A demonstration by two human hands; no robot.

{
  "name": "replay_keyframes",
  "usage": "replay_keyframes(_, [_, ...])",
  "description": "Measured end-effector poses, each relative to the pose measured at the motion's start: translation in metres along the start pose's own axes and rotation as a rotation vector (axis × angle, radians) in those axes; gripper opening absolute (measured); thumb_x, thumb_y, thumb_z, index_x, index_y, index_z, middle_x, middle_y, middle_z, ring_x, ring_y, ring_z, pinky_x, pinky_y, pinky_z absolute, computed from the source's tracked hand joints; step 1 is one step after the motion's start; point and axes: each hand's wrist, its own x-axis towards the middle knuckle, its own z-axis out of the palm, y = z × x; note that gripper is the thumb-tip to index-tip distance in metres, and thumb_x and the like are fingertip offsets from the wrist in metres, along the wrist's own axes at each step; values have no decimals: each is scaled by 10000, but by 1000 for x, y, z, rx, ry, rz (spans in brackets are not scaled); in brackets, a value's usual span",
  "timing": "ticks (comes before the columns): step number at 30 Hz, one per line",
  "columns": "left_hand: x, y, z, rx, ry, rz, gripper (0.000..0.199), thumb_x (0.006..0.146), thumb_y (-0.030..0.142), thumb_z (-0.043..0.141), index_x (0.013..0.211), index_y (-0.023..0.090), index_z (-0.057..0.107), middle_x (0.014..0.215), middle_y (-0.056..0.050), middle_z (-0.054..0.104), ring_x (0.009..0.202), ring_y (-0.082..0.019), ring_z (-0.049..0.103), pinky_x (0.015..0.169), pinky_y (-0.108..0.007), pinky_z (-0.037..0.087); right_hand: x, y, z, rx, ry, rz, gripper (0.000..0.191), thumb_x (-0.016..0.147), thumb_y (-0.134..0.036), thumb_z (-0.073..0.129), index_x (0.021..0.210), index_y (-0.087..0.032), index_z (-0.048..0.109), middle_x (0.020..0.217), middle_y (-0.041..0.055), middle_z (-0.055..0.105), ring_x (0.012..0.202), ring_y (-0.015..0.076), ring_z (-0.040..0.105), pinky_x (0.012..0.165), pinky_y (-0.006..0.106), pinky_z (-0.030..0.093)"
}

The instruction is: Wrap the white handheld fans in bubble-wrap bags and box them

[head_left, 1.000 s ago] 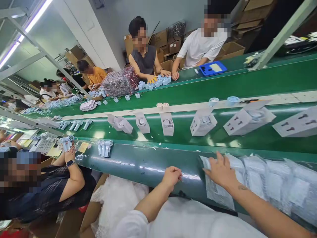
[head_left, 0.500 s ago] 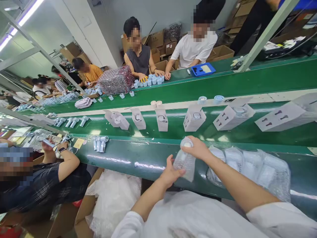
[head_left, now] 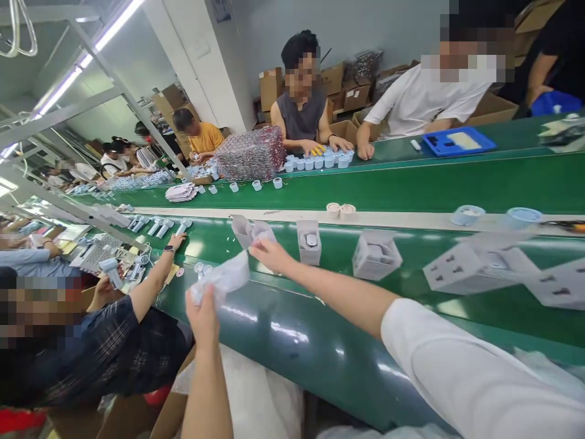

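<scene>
My left hand is closed on a bubble-wrapped item, held tilted above the green work surface. My right hand reaches across to the green belt and touches the nearest open white box, which has a pale wrapped item inside; its fingers are partly hidden against the box. Just behind the wrapped item, small clear-and-white pieces show on the surface.
More open white boxes stand along the belt to the right. A co-worker's arm reaches toward light-blue devices at the left. Across the belt, people handle blue cups. Below lies a heap of clear bags.
The wrapped item moved left with my left hand. My right hand let go of it and moved to the open box. The view turned, and the co-worker at left reached onto the belt.
</scene>
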Motion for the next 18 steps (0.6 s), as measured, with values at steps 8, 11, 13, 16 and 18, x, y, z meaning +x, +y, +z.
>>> replay_keyframes(8, [135, -34, 76, -206, -146, 31, 408, 707, 432, 703, 991, 154, 610, 940, -62, 670, 899, -200, 643, 844, -348, 515, 191, -3, -15, -707, -86, 6, 556, 678, -298, 754, 1178, -114, 596, 1179, 178, 632, 1048, 303, 607, 870, 363, 476])
replay_keyframes(11, [148, -49, 122, -248, -196, -17, 431, 713, 441, 678, 1013, 148, 583, 950, -74, 672, 891, -201, 647, 832, -353, 512, 208, 14, -13, -799, -212, 98, 442, 545, -205, 813, 966, -147, 695, 942, 90, 715, 904, 260, 652, 801, 322, 496])
replay_keyframes(13, [153, -56, 138, -143, -254, -21, 415, 717, 431, 669, 1010, 153, 578, 969, -81, 675, 906, -207, 645, 833, -345, 504, 213, 20, -14, -845, -284, 133, 297, 545, -151, 780, 835, -156, 715, 787, 38, 719, 834, 222, 657, 784, 293, 493])
replay_keyframes(16, [159, -54, 144, 258, -374, 78, 368, 730, 416, 668, 1004, 187, 578, 910, -70, 684, 887, -232, 648, 817, -342, 487, 219, 21, -16, -889, -374, 181, 119, 606, -144, 728, 722, -127, 712, 661, 36, 699, 765, 210, 660, 768, 300, 493])
replay_keyframes(18, [160, -44, 149, 544, -473, 184, 337, 768, 418, 636, 1016, 200, 566, 868, -83, 686, 878, -268, 655, 797, -356, 476, 222, 18, -14, -905, -413, 197, 70, 639, -150, 710, 696, -109, 708, 651, 53, 699, 757, 218, 666, 775, 318, 495])
